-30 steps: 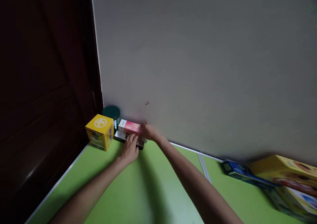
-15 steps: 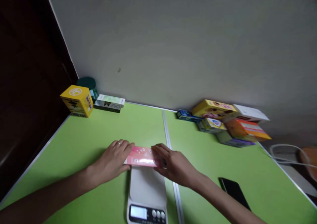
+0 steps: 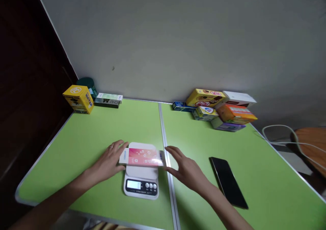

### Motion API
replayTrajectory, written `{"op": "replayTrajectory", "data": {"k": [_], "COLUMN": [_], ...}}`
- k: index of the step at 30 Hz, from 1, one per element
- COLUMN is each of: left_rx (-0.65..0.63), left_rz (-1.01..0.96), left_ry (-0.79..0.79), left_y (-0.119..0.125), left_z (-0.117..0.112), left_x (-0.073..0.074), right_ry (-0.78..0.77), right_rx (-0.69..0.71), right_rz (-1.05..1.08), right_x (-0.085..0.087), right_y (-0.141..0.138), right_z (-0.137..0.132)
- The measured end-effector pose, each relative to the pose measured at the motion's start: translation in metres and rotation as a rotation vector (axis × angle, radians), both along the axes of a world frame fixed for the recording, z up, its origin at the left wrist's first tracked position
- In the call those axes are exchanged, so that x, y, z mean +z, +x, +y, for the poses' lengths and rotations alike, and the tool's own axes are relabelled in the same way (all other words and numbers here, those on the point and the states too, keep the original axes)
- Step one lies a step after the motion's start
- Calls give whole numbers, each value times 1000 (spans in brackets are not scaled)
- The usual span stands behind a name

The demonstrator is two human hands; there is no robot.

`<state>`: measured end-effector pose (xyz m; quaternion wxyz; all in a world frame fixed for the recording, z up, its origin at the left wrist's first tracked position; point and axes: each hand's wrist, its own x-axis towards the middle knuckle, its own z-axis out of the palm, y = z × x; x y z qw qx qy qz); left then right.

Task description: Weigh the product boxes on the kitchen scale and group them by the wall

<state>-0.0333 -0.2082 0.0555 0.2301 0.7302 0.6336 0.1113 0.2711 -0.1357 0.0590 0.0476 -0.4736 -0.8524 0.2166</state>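
A long pink and white box [image 3: 142,157] lies across the platform of a white kitchen scale [image 3: 141,182] near the front of the green table [image 3: 84,141]. My left hand [image 3: 110,158] rests at the box's left end, fingers stretched out and touching or almost touching it. At the box's right end is my right hand [image 3: 184,167], fingers spread, just beside it. The scale's display and buttons face me.
A black phone [image 3: 228,181] lies flat to the right. At the back left stand a yellow cube box [image 3: 78,98], a green jar [image 3: 87,84] and two stacked flat boxes [image 3: 108,100]. A pile of colourful boxes [image 3: 219,109] sits at the back right; a white cable [image 3: 277,135] runs off the right edge.
The pink box was taken from the stack at the back left and brought onto the scale. Both hands have loosened from its ends, and the view has pulled back.
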Motion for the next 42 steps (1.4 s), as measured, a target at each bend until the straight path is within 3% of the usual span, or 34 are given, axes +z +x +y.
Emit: {"op": "replayTrajectory", "data": {"k": [5,8,11,14,19,22,27,31,37,42], "left_rx": [216,360,435,415,403,428,509,536,568,550], "left_rz": [-158,-290,-387,-393,-405,-473,-637,-619,-695,-545], "left_ry": [-21,-30,21,72,82,65,49,62,-91,-96], "left_y": [-27,-26,-15,-4,0,2,7,13,24,32], "left_z": [-30,-48,-61,-69,-74,-74,-60,-48,-46,-39], "left_x": [3,-10,-27,-36,-32,-36,-55,-64,-62,-49], "right_ry": [-209,-352,-405,-426,-296,-275,-348,-355,-333,-349], "right_rx": [-354,-570,-691,-697,-620,-612,-688,-700,-637,-592], "right_rz": [406,640,802,827,725,766,881,860,904,880], "right_x": [-9,-26,-42,-47,-39,-42,-59,-62,-53,-37], "right_y": [46,50,41,31,25,18,-3,-20,-32,-23], "right_z": [-28,-58,-79,-84,-80,-81,-66,-43,-39,-44]}}
